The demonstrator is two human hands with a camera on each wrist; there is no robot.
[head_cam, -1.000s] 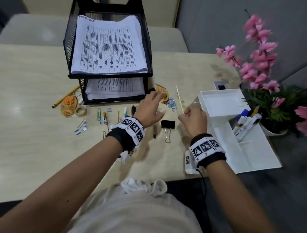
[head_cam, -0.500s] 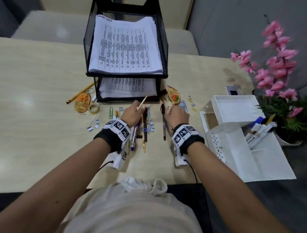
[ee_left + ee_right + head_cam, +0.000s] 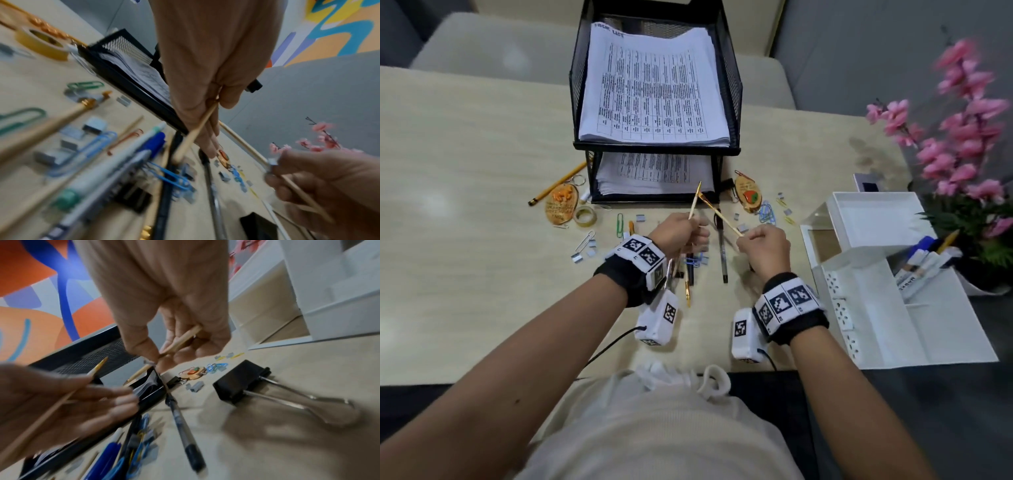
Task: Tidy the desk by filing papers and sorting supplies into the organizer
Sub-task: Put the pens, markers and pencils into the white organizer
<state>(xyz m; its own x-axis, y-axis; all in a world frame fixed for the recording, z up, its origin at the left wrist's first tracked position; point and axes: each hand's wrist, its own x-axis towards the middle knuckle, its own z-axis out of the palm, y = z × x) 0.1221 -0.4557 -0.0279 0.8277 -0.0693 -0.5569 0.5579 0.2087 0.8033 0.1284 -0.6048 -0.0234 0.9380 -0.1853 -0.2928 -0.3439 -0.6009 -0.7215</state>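
Note:
My left hand (image 3: pixel 688 234) pinches a thin wooden stick (image 3: pixel 695 202) that points up toward the black mesh paper tray (image 3: pixel 736 102). My right hand (image 3: pixel 763 243) grips a second thin wooden stick (image 3: pixel 722 217) slanting up and left, and the two tips nearly meet. The left wrist view shows the left fingers (image 3: pixel 207 129) curled round their stick (image 3: pixel 195 133). In the right wrist view the right fingers (image 3: pixel 176 344) hold theirs (image 3: pixel 180 340). Several pens, among them a black pen (image 3: pixel 722 246), lie on the desk below both hands. The white organizer (image 3: pixel 914 329) stands to the right with markers (image 3: pixel 917 260) in it.
A black binder clip (image 3: pixel 240 386) lies under my right hand. Paper clips (image 3: pixel 766 212), small staple blocks, a tape roll (image 3: pixel 585 216), two keychains and a yellow pencil (image 3: pixel 558 183) are scattered before the tray. Pink flowers (image 3: pixel 969 137) stand behind the organizer.
My right hand, down among the pens half a second ago, has risen holding a second stick. My left hand keeps its stick and has lifted slightly.

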